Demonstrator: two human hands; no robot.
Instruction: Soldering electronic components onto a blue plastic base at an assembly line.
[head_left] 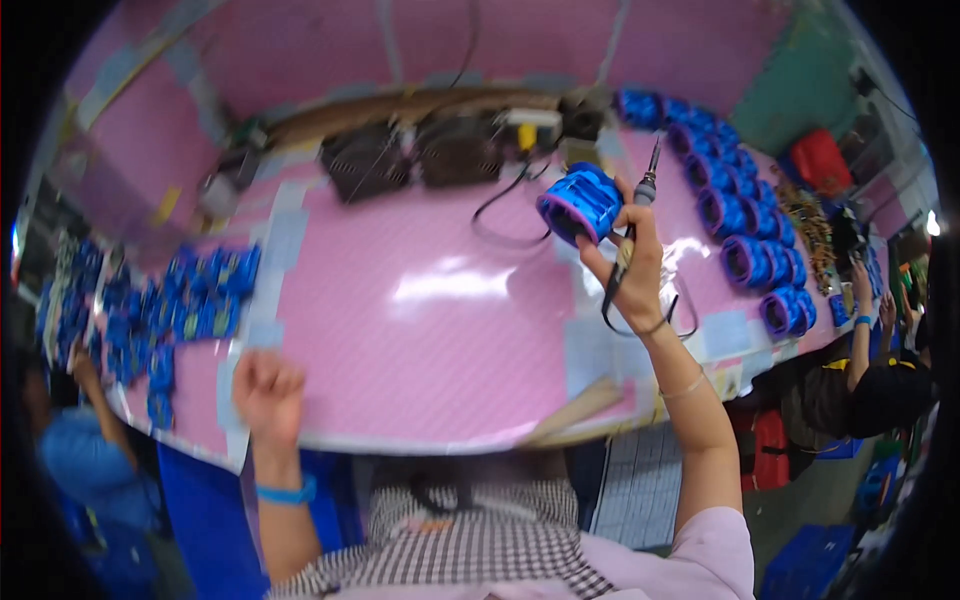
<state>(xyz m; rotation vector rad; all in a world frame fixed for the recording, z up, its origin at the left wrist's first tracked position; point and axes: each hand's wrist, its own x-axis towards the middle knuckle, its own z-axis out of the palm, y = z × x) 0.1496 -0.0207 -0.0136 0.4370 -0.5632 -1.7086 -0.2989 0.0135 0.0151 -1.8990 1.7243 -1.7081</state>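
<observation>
Evidently, the right hand pinched a blue cylinder between thumb and fingers, above the pink table, a soldering iron gripped alongside, tip upward, the left hand curled into a blurred fist near the front edge, similar rolls lay in rows rightward.

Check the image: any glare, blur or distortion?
Head view: white glare on the pink tabletop, strongest mid-table, plus a smaller patch right of the right hand; head view: left hand looks soft, probably motion blur; head view: table's front edge bows, fisheye-style, corners black.
</observation>
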